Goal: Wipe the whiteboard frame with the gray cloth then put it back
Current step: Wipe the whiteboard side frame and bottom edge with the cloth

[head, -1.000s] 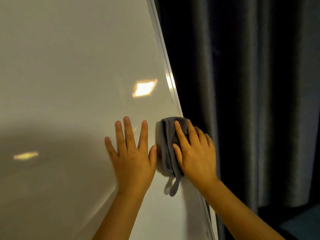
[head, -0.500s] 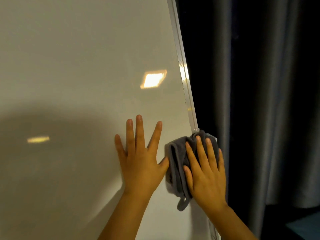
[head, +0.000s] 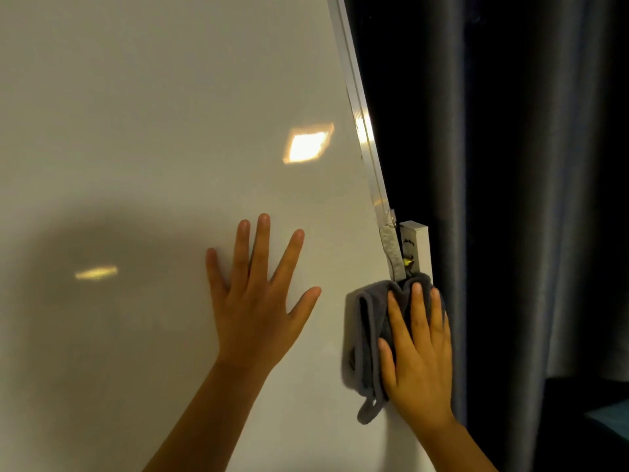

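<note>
Your right hand (head: pixel 417 349), fingers flat, presses the gray cloth (head: pixel 369 335) on the frame (head: pixel 360 120) at lower right; frame runs up-left; left hand (head: pixel 258 301) lies spread on the board, farther off.

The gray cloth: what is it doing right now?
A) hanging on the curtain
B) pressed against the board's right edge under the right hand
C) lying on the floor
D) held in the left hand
B: the right hand lies flat on the gray cloth, pressing it onto the frame.
</note>
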Motion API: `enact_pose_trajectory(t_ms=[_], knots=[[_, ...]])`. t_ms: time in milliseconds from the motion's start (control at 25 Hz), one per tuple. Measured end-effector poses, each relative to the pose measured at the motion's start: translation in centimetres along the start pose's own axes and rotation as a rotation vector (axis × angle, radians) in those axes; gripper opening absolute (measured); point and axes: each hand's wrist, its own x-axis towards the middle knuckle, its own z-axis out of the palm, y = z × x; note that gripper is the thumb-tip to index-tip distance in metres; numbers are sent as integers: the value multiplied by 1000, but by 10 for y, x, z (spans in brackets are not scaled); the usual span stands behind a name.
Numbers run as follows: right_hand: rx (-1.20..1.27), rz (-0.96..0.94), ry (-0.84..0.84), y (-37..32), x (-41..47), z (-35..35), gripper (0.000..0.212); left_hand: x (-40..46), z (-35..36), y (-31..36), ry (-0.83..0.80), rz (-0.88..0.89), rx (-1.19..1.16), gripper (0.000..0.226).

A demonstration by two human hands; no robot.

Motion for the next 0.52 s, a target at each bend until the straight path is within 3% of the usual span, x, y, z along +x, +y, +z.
enact_pose_trajectory(t_ms=[520], knots=[[130,175,73,11,-70,35,55,-36,19,19,1,-30,-12,84]])
